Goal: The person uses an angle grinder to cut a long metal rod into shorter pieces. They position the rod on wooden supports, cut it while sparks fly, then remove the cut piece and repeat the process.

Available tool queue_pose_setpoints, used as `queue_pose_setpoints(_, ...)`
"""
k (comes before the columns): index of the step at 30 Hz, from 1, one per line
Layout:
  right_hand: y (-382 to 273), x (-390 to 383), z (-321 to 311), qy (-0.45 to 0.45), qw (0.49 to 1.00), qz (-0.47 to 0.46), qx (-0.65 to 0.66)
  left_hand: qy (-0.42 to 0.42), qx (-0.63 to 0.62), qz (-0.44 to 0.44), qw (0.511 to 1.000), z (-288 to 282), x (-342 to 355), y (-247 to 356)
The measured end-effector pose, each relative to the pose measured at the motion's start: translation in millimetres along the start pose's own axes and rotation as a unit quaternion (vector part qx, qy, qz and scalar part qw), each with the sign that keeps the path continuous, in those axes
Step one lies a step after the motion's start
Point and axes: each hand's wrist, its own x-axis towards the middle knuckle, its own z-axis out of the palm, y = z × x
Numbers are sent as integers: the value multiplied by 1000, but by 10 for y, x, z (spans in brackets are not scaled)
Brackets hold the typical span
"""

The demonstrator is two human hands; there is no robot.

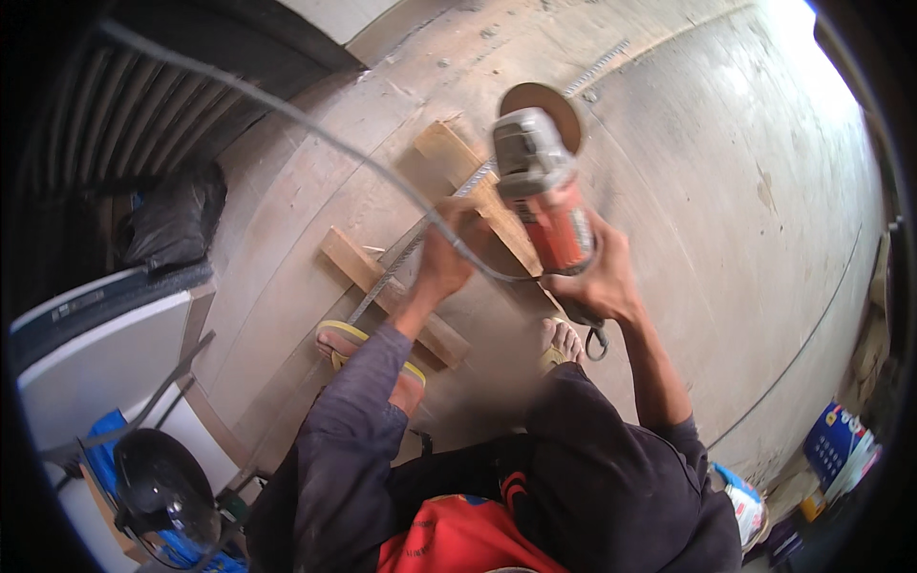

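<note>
My right hand (pixel 604 272) grips an orange-and-grey angle grinder (pixel 557 224) by its body, held up off the floor. Its brown disc (pixel 554 107) points away from me. A grey cord (pixel 330 138) comes from the upper left, crosses my left hand and runs toward the grinder. Motion smears my left hand (pixel 446 258), close above a ribbed steel bar (pixel 471 181); its fingers look bent, but what they hold is unclear. The bar lies slanting across two wooden pieces, a farther plank (pixel 511 224) and a nearer block (pixel 353 260).
My sandalled left foot (pixel 358 342) is beside the near block, my right foot (pixel 564 336) by the plank's near end. A black bag (pixel 177 220) lies left. A shiny black rounded object (pixel 162 482) is lower left. A blue-and-white container (pixel 834 441) stands at right.
</note>
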Motion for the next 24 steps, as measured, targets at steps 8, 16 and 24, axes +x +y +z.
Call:
queue_pose_setpoints(8,71,-161,-199,11,956,-43,289,-318,-547,-102,768,427,117,949)
queue_pose_setpoints(16,266,-236,-314,22,948,-55,314,-271,-294,-125,908,634,1,1295)
queue_pose_setpoints(24,-37,-261,-219,203,883,133,401,-174,-212,-107,956,739,-140,1382)
